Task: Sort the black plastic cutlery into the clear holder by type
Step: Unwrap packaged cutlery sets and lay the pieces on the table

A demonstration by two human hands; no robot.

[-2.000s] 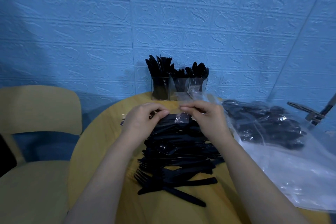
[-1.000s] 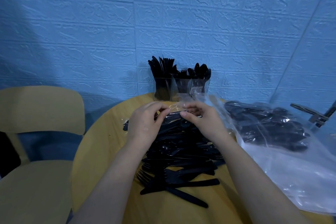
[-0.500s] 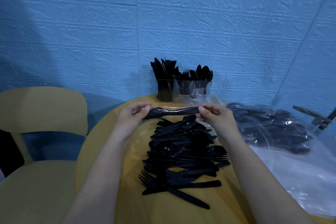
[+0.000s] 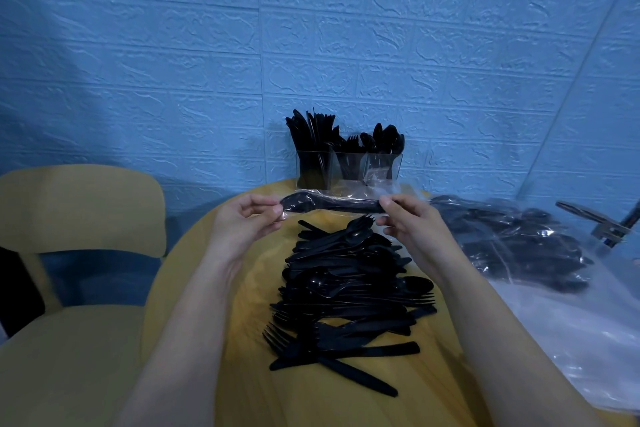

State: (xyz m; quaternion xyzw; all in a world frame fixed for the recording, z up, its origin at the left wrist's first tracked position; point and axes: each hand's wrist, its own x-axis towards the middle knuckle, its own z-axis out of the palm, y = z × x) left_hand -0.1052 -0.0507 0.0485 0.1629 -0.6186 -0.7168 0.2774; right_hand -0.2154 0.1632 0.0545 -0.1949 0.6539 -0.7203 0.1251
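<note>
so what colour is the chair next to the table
Pale yellow, seat and backrest alike; the chair shows in the head view, at the left beside the round table.

Glossy black plastic cutlery (image 4: 349,288)

— What did the person wear?
— Nothing showed on either forearm behind the hands: the left hand (image 4: 242,224) and right hand (image 4: 410,222) were bare, without gloves, rings, watch or sleeves in view.
</note>
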